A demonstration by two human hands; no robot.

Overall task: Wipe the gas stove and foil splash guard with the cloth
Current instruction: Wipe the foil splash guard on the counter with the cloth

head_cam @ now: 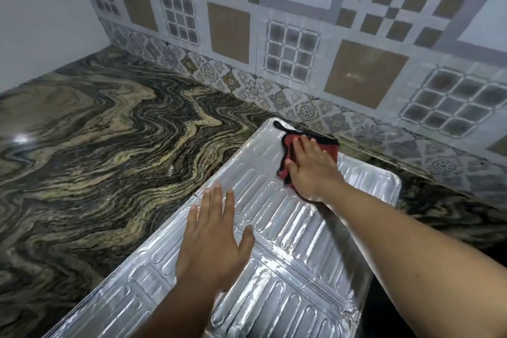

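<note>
1. Silver foil splash guard (pixel 274 241) lies flat on the swirled marble counter (pixel 96 145), its far end near the patterned tile wall (pixel 301 35).
2. Your red cloth (pixel 326 147) with black edging sits on the guard's far end.
3. Your right hand (pixel 308 170) presses the cloth flat, fingers straight, arm stretched out across the foil, grip released.
4. Your left hand (pixel 214 241) rests palm down on the foil nearer you, fingers spread, grasping nothing.
</note>
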